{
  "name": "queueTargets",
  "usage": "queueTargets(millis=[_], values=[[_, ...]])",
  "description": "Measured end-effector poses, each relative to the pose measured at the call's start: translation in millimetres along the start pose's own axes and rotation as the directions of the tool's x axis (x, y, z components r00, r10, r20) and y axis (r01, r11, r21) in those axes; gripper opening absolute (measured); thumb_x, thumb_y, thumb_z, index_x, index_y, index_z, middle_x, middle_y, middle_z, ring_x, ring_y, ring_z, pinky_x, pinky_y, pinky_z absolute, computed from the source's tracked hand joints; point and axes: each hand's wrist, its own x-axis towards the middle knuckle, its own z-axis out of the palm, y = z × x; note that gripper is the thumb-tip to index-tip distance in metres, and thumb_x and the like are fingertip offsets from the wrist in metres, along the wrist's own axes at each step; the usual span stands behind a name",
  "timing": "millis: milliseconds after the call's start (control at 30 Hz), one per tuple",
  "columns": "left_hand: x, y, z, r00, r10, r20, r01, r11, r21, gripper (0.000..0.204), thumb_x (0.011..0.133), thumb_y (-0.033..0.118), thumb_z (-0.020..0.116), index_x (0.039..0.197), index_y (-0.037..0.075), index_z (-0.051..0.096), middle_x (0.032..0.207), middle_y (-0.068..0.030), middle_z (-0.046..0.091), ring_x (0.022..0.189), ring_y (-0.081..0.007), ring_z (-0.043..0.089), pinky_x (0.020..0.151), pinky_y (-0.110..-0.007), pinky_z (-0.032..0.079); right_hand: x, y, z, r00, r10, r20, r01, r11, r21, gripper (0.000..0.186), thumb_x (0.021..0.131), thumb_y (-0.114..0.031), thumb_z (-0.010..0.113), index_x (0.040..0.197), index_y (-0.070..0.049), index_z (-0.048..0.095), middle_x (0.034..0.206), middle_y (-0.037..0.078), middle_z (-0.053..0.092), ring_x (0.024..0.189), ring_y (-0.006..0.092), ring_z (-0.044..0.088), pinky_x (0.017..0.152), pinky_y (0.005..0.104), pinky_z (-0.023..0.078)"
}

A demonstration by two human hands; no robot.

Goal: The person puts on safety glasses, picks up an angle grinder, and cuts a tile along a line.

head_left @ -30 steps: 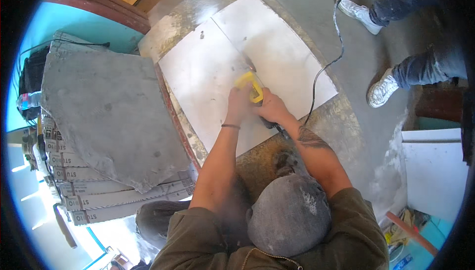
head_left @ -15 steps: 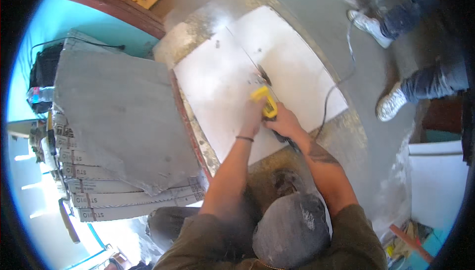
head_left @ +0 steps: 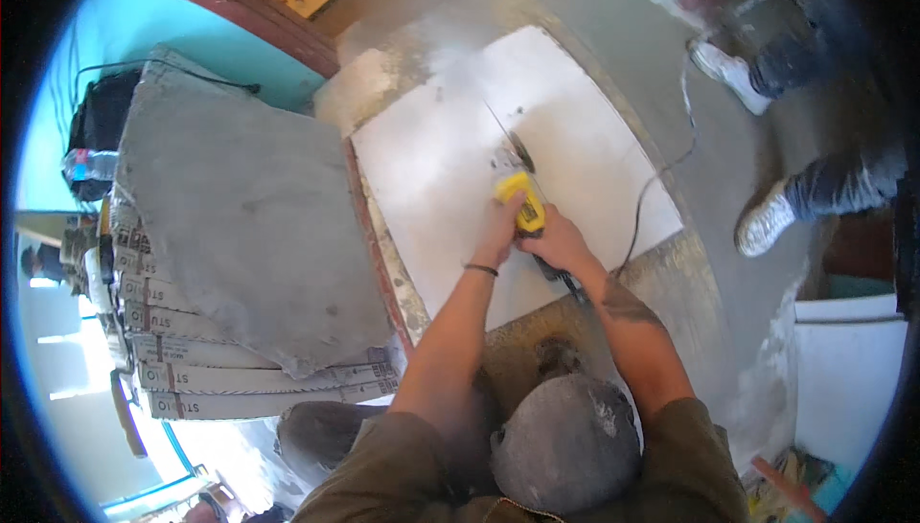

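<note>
A yellow and black angle grinder [head_left: 522, 205] is held in both my hands over a large white tile [head_left: 604, 159]. My left hand [head_left: 500, 228] is closed around the grinder's front left side. Farther back along its body, my right hand [head_left: 560, 238] grips the black rear part. The dark cutting disc [head_left: 520, 151] stands on edge at a thin dark line [head_left: 498, 123] running away across the tile. White dust hangs over the tile's far left part and blurs its edge. The fingers of both hands are partly hidden.
On the left stand stacked tile boxes [head_left: 182, 376] under a grey dusty sheet [head_left: 249, 207]. A power cord [head_left: 637, 207] runs from the grinder across the tile's right side. Another person's shoes [head_left: 764, 221] are at the right. White panels [head_left: 848, 360] stand at the far right.
The whole view has shifted slightly. Both hands stay on the grinder, and its disc sits a little farther along the line. Dust now veils more of the tile's far left edge.
</note>
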Motion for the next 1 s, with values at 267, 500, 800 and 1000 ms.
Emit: queueTargets(millis=[267, 500, 800, 1000], values=[[-19.4, 34.7, 23.1, 0.984, -0.137, -0.111, 0.107, 0.964, -0.242, 0.041, 0.096, 0.027, 0.071, 0.118, -0.007, 0.061, 0.107, -0.0146, 0.070, 0.092, -0.0232, 0.072, 0.074, -0.036, 0.060, -4.0, 0.4, -8.2, 0.989, -0.135, -0.066, 0.131, 0.989, -0.064, 0.070, 0.073, -0.040, 0.078, 0.122, 0.003, 0.053, 0.105, 0.029, 0.069, 0.100, 0.0438, 0.068, 0.086, 0.0477, 0.053], [-18.7, 11.0, 8.0, 0.983, -0.116, -0.140, 0.092, 0.982, -0.167, 0.046, 0.094, 0.029, 0.073, 0.119, -0.006, 0.059, 0.109, -0.0151, 0.069, 0.092, -0.0216, 0.071, 0.075, -0.034, 0.059, -14.8, 0.4, -2.4, 0.995, -0.101, -0.026, 0.100, 0.995, -0.026, 0.070, 0.075, -0.041, 0.076, 0.124, 0.003, 0.052, 0.100, 0.026, 0.071, 0.095, 0.0414, 0.071, 0.083, 0.0464, 0.055], [-37.3, 16.7, 21.0, 0.980, -0.142, -0.139, 0.118, 0.978, -0.169, 0.051, 0.092, 0.033, 0.075, 0.122, -0.005, 0.058, 0.112, -0.0148, 0.069, 0.094, -0.0208, 0.070, 0.077, -0.033, 0.059, -26.4, 0.0, -8.6, 0.999, 0.012, 0.047, -0.009, 0.998, -0.062, 0.068, 0.070, -0.027, 0.076, 0.126, 0.002, 0.050, 0.096, 0.026, 0.071, 0.094, 0.0422, 0.071, 0.081, 0.0481, 0.056], [-38.9, 17.2, 22.2, 0.977, -0.152, -0.147, 0.130, 0.980, -0.152, 0.053, 0.092, 0.034, 0.076, 0.124, -0.004, 0.057, 0.113, -0.0151, 0.068, 0.097, -0.0211, 0.069, 0.079, -0.034, 0.058, -28.6, 2.6, -9.0, 0.999, -0.027, 0.031, 0.028, 0.998, -0.052, 0.070, 0.071, -0.030, 0.076, 0.127, 0.003, 0.050, 0.096, 0.028, 0.071, 0.094, 0.0435, 0.071, 0.082, 0.0481, 0.056]])
